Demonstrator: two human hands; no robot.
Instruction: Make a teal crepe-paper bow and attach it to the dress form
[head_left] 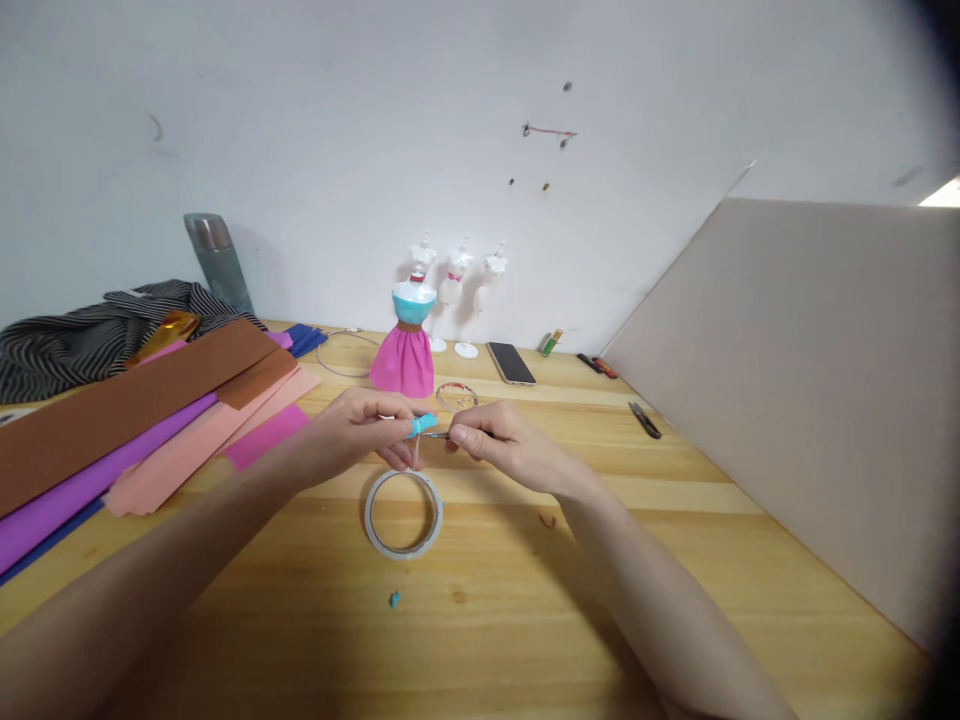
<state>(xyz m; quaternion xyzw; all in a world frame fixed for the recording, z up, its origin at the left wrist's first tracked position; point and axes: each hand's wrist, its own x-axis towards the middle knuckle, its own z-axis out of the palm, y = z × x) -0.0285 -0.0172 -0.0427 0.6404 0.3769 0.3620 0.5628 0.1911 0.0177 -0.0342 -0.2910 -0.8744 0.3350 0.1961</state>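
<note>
Between the thumb and fingers of my left hand (379, 425) is a small bright blue piece of crepe paper (423, 425). A thin pale strip (417, 450) hangs below the paper, close to a roll of tape (370, 525) on the table; whether they join is unclear. My right hand (502, 440) is closed around a slim metal tool (435, 435) with a dark end. Its tip reaches the blue paper and strip; its exact kind is too small to tell. Behind my hands stands a dress form (413, 300) in a blue top and pink skirt (405, 362).
Folded crepe paper strips (150, 410) and a striped cloth (67, 345) lie left, before a bottle (217, 260). Farther back are small white mannequins (452, 285), a phone (511, 363) and a wire ring (457, 386). Snips (645, 420) lie right, near a partition (787, 380). A blue scrap (394, 599) lies in front.
</note>
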